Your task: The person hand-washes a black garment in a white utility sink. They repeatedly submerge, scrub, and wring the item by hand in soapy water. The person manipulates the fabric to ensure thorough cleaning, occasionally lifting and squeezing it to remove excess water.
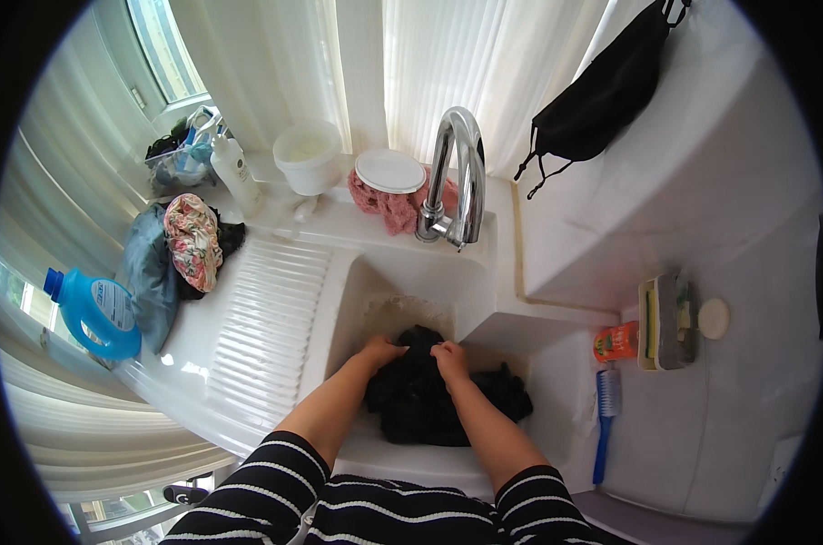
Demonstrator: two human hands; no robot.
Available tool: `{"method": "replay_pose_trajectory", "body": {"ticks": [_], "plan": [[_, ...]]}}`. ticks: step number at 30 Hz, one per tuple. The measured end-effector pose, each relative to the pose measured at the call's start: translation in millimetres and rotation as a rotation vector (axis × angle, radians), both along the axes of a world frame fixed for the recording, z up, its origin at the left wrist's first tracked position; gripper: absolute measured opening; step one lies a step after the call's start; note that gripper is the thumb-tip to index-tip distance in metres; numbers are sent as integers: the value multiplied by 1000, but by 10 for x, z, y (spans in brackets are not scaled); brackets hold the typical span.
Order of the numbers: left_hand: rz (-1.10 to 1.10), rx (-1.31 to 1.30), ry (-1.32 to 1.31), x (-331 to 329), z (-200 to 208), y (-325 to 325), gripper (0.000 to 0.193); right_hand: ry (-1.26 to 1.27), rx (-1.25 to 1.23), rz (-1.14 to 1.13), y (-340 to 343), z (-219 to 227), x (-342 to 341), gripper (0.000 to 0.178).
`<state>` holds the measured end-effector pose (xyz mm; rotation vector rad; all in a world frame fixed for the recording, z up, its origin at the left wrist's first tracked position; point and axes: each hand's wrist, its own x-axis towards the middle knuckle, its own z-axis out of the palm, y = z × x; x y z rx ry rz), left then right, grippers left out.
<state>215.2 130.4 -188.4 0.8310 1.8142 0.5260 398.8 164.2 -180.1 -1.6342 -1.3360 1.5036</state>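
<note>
Gripping black cloth (429,413) in tight pinches, L hand (380,352) and R hand (450,361) were close tog. in the sink basin (420,271), per head cam. Cloth lay bunched low in there, a fold held up btwn both hands. Chrome tap (467,173) stood beyond; ribbed washboard (271,309) was on L, w/ floral cloth (193,241) past it. Blue brush (604,422) lay on R, nr. orange bottle (616,341).

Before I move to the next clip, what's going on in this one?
The person's left hand and right hand are both gripping a bunched black cloth down in the white sink basin. The curved chrome faucet stands behind it, with no stream visible. A blue-handled brush lies to the right, untouched.
</note>
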Motion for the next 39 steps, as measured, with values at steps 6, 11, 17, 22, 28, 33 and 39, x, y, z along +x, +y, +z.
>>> {"method": "replay_pose_trajectory", "body": {"ticks": [6, 11, 17, 22, 28, 33, 39], "plan": [[17, -125, -702, -6, 563, -73, 20, 970, -529, -250, -116, 423, 250, 15], [9, 132, -517, 96, 1031, -220, 12, 394, 213, 298, -368, 953, 148, 59], [-160, 490, 183, 52, 1211, -437, 20, -53, 302, 326, -450, 987, 154, 24], [-42, 608, 188, 84, 1224, -547, 23, 211, 188, 372, -522, 1145, 248, 26], [45, 592, 158, -106, 1520, -517, 24, 306, 150, 367, -535, 1422, 445, 24], [64, 598, -30, -354, 1637, -559, 24, 624, -36, 209, -426, 1463, 694, 19], [268, 365, -1040, 47, 2013, -637, 13, 1127, -300, -256, -297, 1541, 423, 31]]}}
